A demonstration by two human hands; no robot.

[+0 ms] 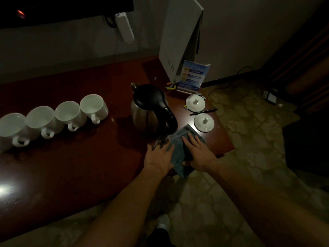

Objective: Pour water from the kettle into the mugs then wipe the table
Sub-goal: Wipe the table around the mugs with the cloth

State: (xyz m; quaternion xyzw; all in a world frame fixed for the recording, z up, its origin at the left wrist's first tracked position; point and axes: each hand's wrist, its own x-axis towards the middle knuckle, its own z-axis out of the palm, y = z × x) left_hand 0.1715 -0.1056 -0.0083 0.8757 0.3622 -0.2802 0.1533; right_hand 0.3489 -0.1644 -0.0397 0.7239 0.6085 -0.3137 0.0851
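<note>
Cloth point(178, 154): grey, flat on table point(89, 157), near edge, under both hands, just before kettle point(149, 111).
Left hand point(160, 157): flat, fingers spread.
Right hand point(199, 154): flat on top.
Mugs point(53, 120): row well left; likely sweep heads leftward.

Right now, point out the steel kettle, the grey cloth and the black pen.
steel kettle point(142, 116), head view, steel body.
grey cloth point(179, 154), head view, middle between the hands.
black pen point(203, 111), head view, mid-barrel.

White mugs point(67, 113), steel-and-black kettle point(151, 108), blue-grey cloth point(179, 150), reddish-brown table point(80, 157)
</note>
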